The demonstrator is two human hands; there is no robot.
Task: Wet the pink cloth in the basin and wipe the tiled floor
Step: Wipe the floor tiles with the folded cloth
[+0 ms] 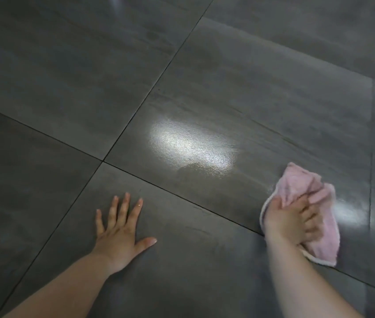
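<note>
My right hand (pixel 293 220) presses down on the crumpled pink cloth (pixel 319 196), which lies on the dark grey tiled floor (pixel 227 92) at the lower right. The fingers are closed over the cloth's middle, and the cloth sticks out above and to the right of the hand. My left hand (pixel 118 232) rests flat on the floor at the lower centre, palm down with fingers spread, holding nothing. The hand with the cloth looks slightly blurred. The basin is not in view.
Large grey tiles with dark grout lines fill the whole view. A bright glare patch (pixel 191 148) and a wet-looking sheen lie on the tile ahead of the cloth. A second shiny patch (pixel 351 212) sits just right of the cloth.
</note>
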